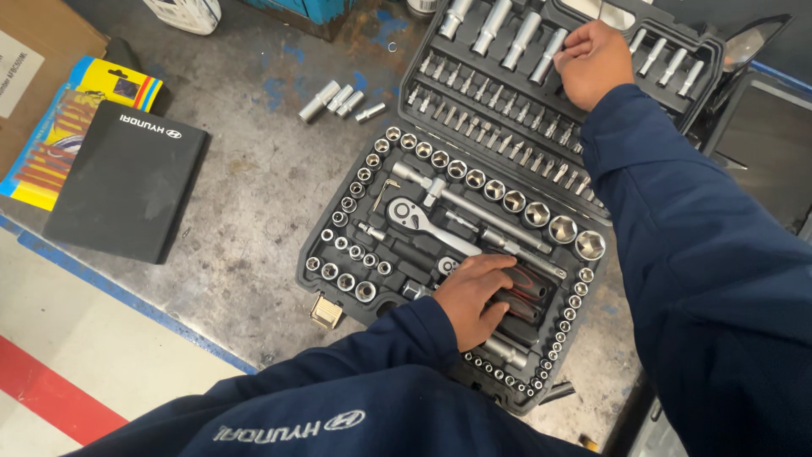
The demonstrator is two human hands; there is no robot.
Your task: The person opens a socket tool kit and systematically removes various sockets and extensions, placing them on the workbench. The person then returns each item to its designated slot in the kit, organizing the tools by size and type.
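Observation:
An open dark grey socket set case (pixel 326 267) lies on a worn metal bench. Its lower tray holds rows of chrome sockets, a ratchet (pixel 421 218) and extension bars. My left hand (pixel 475 298) rests flat in the tray, fingers on the black and red tool handles (pixel 526 288). My right hand (pixel 592 63) reaches into the lid half, fingers closed around a long chrome socket (pixel 548 56) in the top row of deep sockets. Both arms wear dark blue sleeves.
Several loose deep sockets (pixel 340 101) lie on the bench left of the lid. A black booklet (pixel 127 190) and a yellow and blue package (pixel 63 127) sit at the far left, by a cardboard box (pixel 34 51). The bench edge (pixel 127 296) runs diagonally at lower left.

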